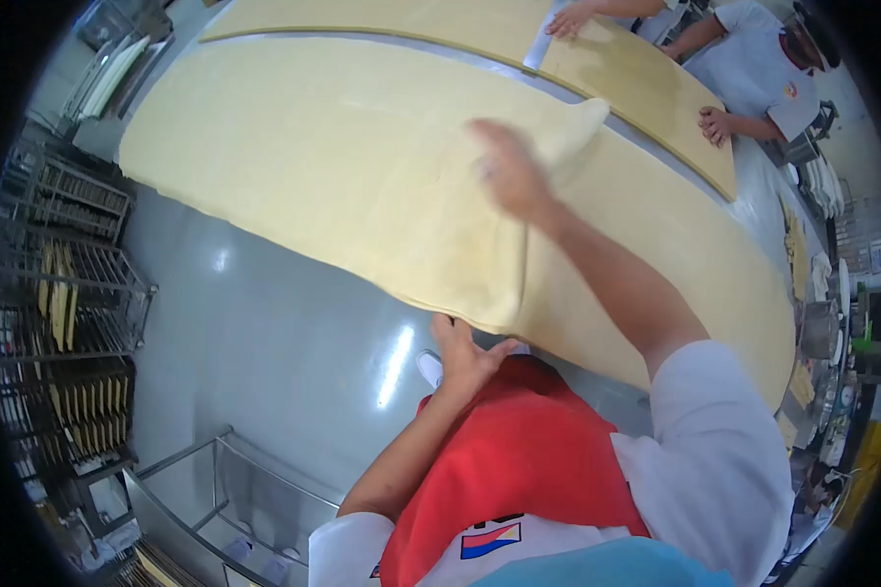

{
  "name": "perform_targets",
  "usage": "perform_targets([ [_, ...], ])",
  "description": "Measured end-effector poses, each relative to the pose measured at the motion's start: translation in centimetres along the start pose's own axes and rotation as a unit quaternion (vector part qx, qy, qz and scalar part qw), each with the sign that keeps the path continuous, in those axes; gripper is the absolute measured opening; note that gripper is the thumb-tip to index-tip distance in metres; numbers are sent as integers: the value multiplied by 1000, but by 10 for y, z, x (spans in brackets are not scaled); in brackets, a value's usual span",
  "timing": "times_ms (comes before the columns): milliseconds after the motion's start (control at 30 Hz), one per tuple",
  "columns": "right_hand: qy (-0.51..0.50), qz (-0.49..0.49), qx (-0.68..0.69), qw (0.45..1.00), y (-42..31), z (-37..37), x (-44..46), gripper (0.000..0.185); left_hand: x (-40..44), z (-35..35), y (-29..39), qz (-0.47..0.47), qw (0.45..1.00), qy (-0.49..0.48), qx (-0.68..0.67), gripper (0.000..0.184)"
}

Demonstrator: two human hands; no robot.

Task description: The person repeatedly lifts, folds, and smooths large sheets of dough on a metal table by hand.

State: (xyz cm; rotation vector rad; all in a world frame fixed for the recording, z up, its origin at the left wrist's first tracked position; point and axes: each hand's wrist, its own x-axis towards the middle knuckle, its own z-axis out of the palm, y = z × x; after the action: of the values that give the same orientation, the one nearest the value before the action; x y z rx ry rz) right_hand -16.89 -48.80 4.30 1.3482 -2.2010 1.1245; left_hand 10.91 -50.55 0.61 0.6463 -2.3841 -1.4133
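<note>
A large sheet of pale yellow dough (pixel 313 147) covers the table, with a folded-over layer ending in a thick edge near the middle. The single layer of dough (pixel 675 254) continues to the right. Above the folded part, my right hand (pixel 514 176) is blurred by motion, its fingers apparently stretched out and holding nothing I can see. At the near edge of the fold, my left hand (pixel 468 357) touches the dough's rim from below, thumb spread away from the fingers. Its fingertips are partly hidden by the dough. A raised dough corner (pixel 587 122) stands at the far end of the fold.
Beyond my table, another dough sheet (pixel 636 78) lies under a co-worker's hands (pixel 716 125); a second person stands beside them. Racks with trays (pixel 78 293) line the left side. A metal-framed cart (pixel 215 489) stands at lower left on the grey floor (pixel 264 323).
</note>
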Motion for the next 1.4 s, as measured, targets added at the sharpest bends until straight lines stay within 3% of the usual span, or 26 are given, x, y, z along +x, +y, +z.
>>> perform_targets([
  [67,127,79,-83,985,98,-55,-15,53,3,15,0,53,998,27,32,72],
  [100,139,161,-160,964,148,-76,-32,51,3,21,2,101,992,51,62,68],
  [133,148,246,-233,929,186,-92,-46,49,2,25,9,46,993,42,102,54],
  [167,152,256,-225,928,203,-109,-50,49,5,28,14,48,992,37,115,54],
  [200,47,321,-231,917,212,-128,-50,49,10,25,17,-99,991,64,-62,47],
  [233,-62,383,-230,893,226,-139,-56,50,16,24,20,-244,937,88,-232,39],
  [300,-35,283,-197,938,275,-127,-71,56,31,17,24,-176,828,190,-497,30],
  [333,-101,299,-210,925,269,-132,-67,59,26,23,27,-185,834,181,-487,30],
  [367,-164,309,-222,910,256,-139,-46,63,20,28,27,-165,930,123,-305,32],
  [400,-173,313,-218,908,245,-141,-38,62,14,29,27,-132,983,58,-111,35],
  [467,-179,321,-223,903,267,-129,-33,62,17,20,9,-204,978,45,28,47],
  [500,-188,351,-167,902,264,-137,-29,65,26,12,9,-199,958,72,-194,54],
  [533,-166,355,-150,908,269,-137,-33,63,31,13,18,-207,886,92,-405,61],
  [567,-194,350,-159,903,268,-142,-28,59,31,25,55,-203,853,89,-473,64],
  [700,-126,362,-152,911,259,-160,-13,44,11,62,53,-308,851,84,-418,56],
  [733,-193,366,-153,897,258,-166,-6,46,14,55,60,-314,790,88,-520,52],
  [767,-263,368,-152,879,259,-169,-6,47,13,54,57,-319,789,84,-518,52],
  [833,-249,363,-170,882,261,-175,-10,48,4,54,48,-300,830,27,-469,52],
  [867,-255,337,-191,886,264,-181,-14,48,4,64,45,-295,879,61,-370,53],
  [900,-259,309,-206,892,267,-183,-17,49,5,61,47,-293,879,81,-367,53],
  [967,-399,169,-115,894,289,-185,5,53,9,51,79,-259,767,34,-586,55],
  [1033,-347,188,-24,919,318,-180,-17,59,-5,57,64,-250,743,50,-619,55],
  [1133,-293,240,-106,919,297,-190,-41,63,-15,84,63,-278,738,51,-612,54],
  [1200,-252,289,-148,911,271,-199,-44,62,-8,91,86,-299,810,40,-503,55],
  [1267,-233,303,-129,915,267,-194,-40,60,-1,99,91,-298,824,63,-477,56],
  [1400,-169,188,-106,962,281,-235,-26,58,-6,87,139,-270,817,66,-505,58],
])
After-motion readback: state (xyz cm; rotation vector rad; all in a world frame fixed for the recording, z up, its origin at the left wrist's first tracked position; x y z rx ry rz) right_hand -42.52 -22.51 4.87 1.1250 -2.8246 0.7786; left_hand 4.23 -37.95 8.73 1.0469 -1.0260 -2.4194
